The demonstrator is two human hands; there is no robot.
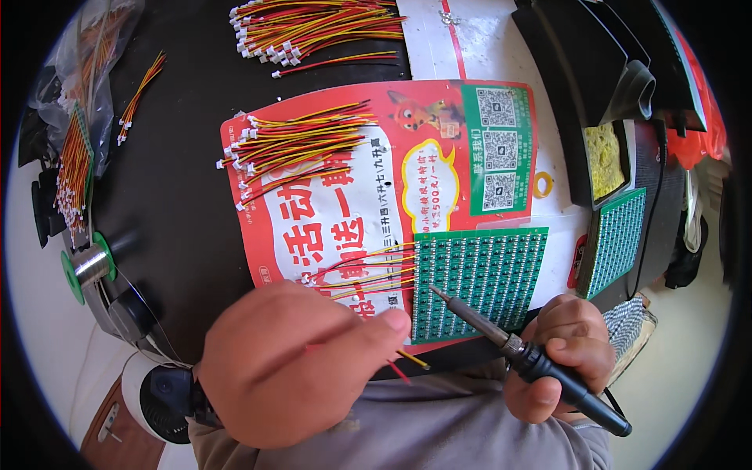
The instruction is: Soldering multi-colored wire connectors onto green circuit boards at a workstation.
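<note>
My left hand is closed in a pinch on a wire lead; the red and yellow wire ends stick out past the thumb. In my right hand is a black-handled soldering iron, its metal tip over or on the left part of a green circuit board panel. Whether the tip touches the board I cannot tell. Several wire leads with red, yellow and black strands reach the panel's left edge. The panel lies partly on a red and white printed sheet.
Loose wire leads lie on the sheet, with a bigger pile beyond. At left are a solder spool and a bag of wires. On the right, a yellow sponge, tape ring and second green panel.
</note>
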